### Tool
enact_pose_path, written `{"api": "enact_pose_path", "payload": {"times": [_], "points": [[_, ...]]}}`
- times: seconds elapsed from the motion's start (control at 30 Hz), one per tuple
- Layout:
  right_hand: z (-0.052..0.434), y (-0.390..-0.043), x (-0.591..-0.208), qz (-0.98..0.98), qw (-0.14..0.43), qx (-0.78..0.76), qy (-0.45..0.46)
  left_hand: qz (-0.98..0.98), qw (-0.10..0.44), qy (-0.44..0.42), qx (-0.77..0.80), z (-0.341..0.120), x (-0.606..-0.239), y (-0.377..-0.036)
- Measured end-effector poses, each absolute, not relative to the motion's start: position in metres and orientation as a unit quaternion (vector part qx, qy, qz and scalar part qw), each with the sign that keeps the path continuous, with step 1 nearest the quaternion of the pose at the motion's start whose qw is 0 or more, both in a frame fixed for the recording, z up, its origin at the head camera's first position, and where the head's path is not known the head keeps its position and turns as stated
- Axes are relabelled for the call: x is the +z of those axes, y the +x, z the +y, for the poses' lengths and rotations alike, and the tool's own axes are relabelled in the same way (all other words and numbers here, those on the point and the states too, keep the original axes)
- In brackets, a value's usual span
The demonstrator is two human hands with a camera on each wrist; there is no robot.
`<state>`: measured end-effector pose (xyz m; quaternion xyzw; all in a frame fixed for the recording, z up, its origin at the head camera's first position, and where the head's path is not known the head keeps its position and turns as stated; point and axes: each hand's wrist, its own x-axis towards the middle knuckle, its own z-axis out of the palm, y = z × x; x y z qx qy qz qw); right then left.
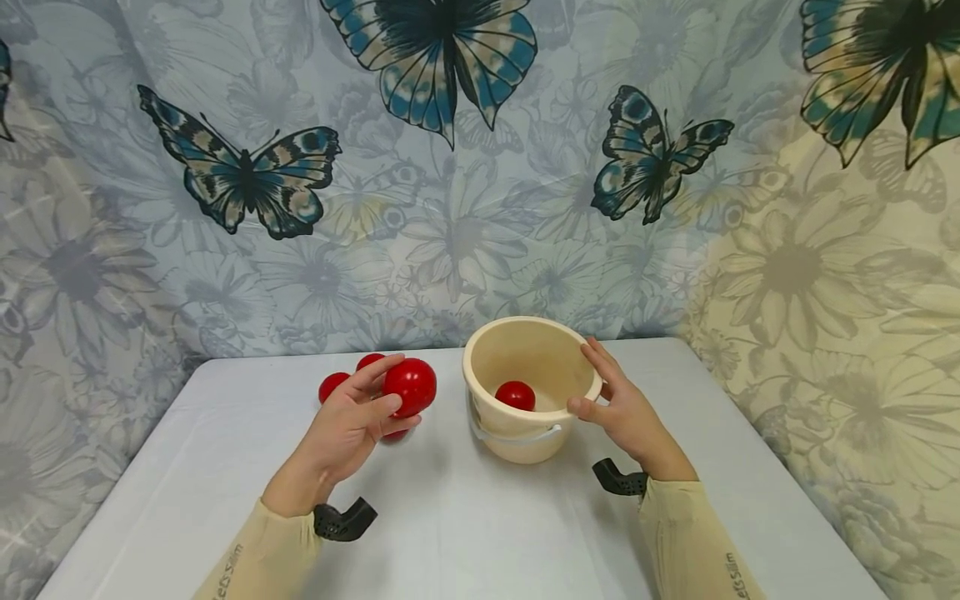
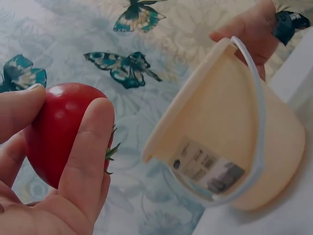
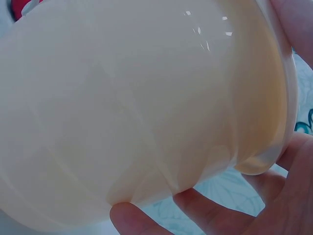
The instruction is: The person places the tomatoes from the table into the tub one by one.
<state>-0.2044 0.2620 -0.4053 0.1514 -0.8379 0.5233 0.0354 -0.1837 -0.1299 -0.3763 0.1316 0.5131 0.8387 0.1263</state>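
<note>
My left hand (image 1: 358, 425) holds a red tomato (image 1: 409, 387) between thumb and fingers, lifted above the table just left of the bucket. In the left wrist view the same tomato (image 2: 61, 129) fills my fingers, its green stalk showing. A cream plastic bucket (image 1: 525, 350) stands mid-table with one red tomato (image 1: 515, 395) inside. My right hand (image 1: 618, 400) grips the bucket's right rim, thumb on the near edge and fingers along the far side. The right wrist view is filled by the bucket wall (image 3: 146, 107) with my fingertips (image 3: 127, 218) under it.
Two more red tomatoes (image 1: 333, 386) lie on the white table (image 1: 480, 533) behind my left hand; a third (image 1: 395, 434) peeks out beneath it. A butterfly-print cloth (image 1: 465, 167) hangs behind and to both sides. The bucket's white handle (image 1: 517, 435) hangs down at the front.
</note>
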Motion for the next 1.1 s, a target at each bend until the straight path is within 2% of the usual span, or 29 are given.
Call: {"api": "enact_pose_path", "payload": {"times": [0.2,0.43,1.1], "points": [[0.264,-0.203,-0.404,-0.838,0.035,0.522,0.152,0.516,0.136,0.153,0.832,-0.104,-0.36,-0.19],[0.262,-0.204,-0.405,-0.834,0.035,0.529,0.151,0.525,0.122,0.174,0.824,-0.083,-0.346,-0.201],[0.262,-0.205,-0.406,-0.84,0.038,0.521,0.15,0.571,0.112,0.185,0.792,-0.053,-0.324,-0.221]]}}
